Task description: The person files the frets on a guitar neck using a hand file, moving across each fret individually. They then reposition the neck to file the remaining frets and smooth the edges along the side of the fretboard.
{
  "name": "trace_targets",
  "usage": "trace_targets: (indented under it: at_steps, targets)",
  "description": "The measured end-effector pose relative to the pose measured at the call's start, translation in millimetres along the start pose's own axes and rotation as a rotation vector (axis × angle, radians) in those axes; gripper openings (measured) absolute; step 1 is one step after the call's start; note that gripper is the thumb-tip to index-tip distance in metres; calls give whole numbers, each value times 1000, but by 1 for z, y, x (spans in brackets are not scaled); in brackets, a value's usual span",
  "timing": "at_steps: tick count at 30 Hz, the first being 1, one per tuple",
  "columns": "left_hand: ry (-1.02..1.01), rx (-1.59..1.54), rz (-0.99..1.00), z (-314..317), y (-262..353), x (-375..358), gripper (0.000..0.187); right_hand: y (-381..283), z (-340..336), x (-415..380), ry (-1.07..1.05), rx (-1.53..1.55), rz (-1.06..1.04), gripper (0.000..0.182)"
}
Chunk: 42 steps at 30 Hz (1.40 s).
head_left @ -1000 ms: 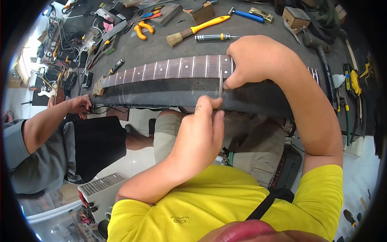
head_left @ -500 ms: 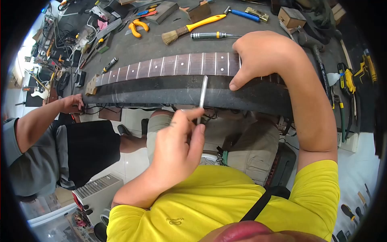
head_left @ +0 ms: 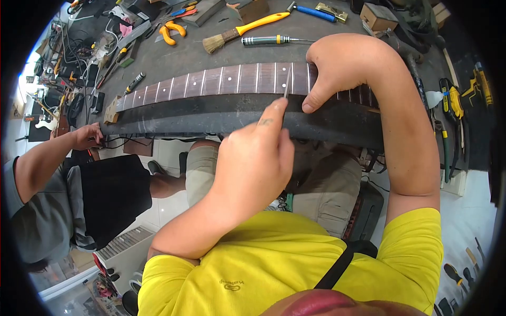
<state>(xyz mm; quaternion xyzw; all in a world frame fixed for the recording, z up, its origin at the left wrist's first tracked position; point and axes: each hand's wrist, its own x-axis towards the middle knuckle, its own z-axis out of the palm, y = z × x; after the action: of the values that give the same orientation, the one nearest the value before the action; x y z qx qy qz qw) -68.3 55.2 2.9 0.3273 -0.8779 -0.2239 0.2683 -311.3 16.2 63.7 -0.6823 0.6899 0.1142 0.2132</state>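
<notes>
A guitar neck [head_left: 205,83] with a dark fretboard, metal frets and dot inlays lies across the bench. My left hand [head_left: 255,158] is closed around a thin metal tool, its index finger stretched along it. The tool's slim end [head_left: 286,90] rests on or just over the fretboard, by a fret near a pair of dots; exact contact is unclear. Further right, my right hand [head_left: 350,63] spans the neck, its thumb at the near edge and its index finger at the far side. The other right fingers are hidden.
Behind the neck lie a yellow-handled brush [head_left: 247,32], a screwdriver [head_left: 266,40], orange pliers [head_left: 171,32] and a blue-handled tool [head_left: 315,13]. A wooden block [head_left: 378,18] is at the back right. Another person's hand [head_left: 88,136] touches the bench's left edge.
My left hand has moved up and right with the tool, and its index finger now reaches along it. The view has shifted slightly; my right hand remains on the neck.
</notes>
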Motion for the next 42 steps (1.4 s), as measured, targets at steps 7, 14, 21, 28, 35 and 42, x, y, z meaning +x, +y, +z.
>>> trace_targets:
  at_steps: [7, 14, 21, 28, 35, 42]
  targets:
    - [-47, -17, -8, 11, 10, -27, 42, 3, -2, 0, 49, -9, -46, 76]
    - [-59, 97, -17, 7, 6, 4, 40, 5, -3, 1, -3, 68, -83, 76]
    - [-30, 49, 136, 7, -8, -12, 51, 1, -2, -2, 16, 33, -53, 75]
    - [-39, 68, 92, 8, -3, -29, 51, 3, -1, -5, 21, 65, -50, 74]
    - [14, 29, 75, 12, 3, -33, 39, 3, 1, -2, 36, 32, -80, 67]
    - [-114, 54, 8, 1, -2, 7, 50, 1, 0, -1, 10, 43, -105, 66]
